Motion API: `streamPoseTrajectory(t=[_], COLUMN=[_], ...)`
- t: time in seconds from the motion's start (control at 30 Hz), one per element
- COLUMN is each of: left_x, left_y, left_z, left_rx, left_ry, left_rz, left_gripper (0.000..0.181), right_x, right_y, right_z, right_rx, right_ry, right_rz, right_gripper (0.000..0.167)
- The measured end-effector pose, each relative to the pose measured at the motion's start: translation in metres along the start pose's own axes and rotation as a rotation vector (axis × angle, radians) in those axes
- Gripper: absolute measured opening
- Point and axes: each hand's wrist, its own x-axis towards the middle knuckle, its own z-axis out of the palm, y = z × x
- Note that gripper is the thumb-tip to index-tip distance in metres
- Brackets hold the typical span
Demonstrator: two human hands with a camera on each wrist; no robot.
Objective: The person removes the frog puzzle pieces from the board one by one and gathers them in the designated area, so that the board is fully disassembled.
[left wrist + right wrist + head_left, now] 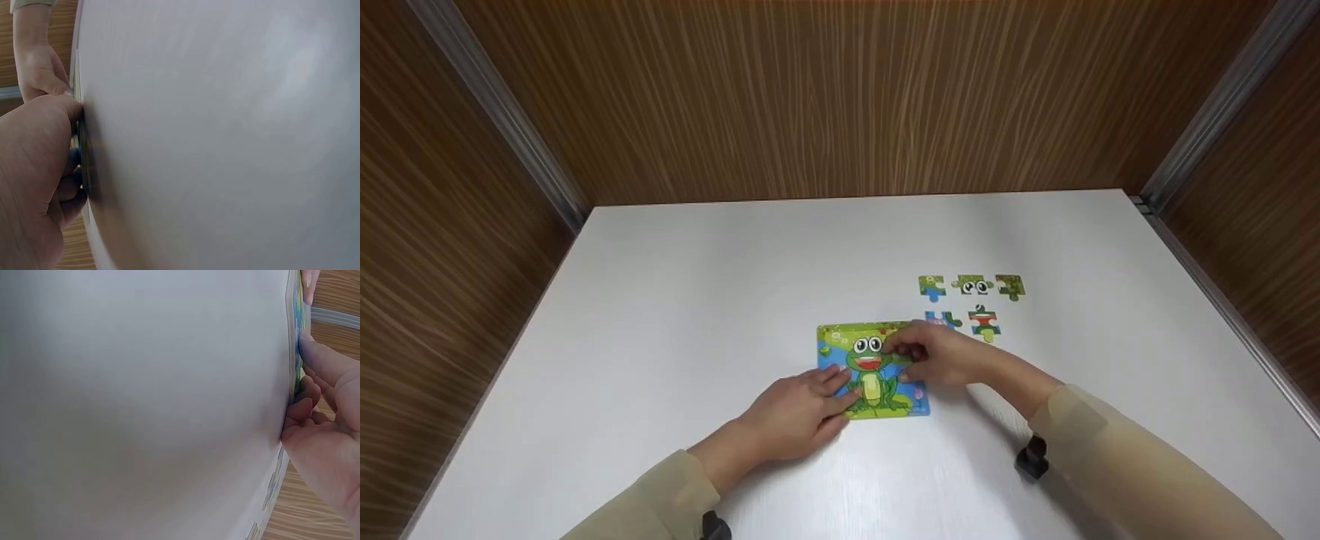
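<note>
A square frog puzzle board (913, 407) lies flat on the white table, with a green frog on blue and yellow-green. My left hand (791, 416) rests on its lower left part, fingers spread over the picture and thumb by the near edge. My right hand (949, 354) bends over the board's right side; its index fingertip and thumb touch the picture a little apart from each other. In the right wrist view the thumb (320, 354) presses on the board while other fingers curl beside the edge. Whether a piece is between them is hidden.
Several loose puzzle pieces lie in two rows beyond the right hand, among them one with eyes (975, 286), one with a red mouth (984, 321) and a corner piece (1011, 285). Wood-grained panels (840, 97) wall the white table (675, 300) at back and sides.
</note>
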Motion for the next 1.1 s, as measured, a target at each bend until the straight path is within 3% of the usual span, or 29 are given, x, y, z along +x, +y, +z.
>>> streamPoseTrajectory(t=[0.33,1.1], left_x=[-0.0026,0.0002], left_y=[0.001,0.0009], left_z=[0.0017,-0.0004], left_rx=[-0.009,-0.016], left_ry=[-0.003,-0.026], left_rz=[-0.004,-0.024], left_gripper=[0.047,0.048], right_x=[-0.0023,-0.0058], right_y=[0.0024,0.0043], right_z=[0.0041,0.0003], right_rx=[0.004,0.01], right_ry=[0.021,0.032], right_rz=[-0.046,-0.05], right_gripper=[0.035,0.042])
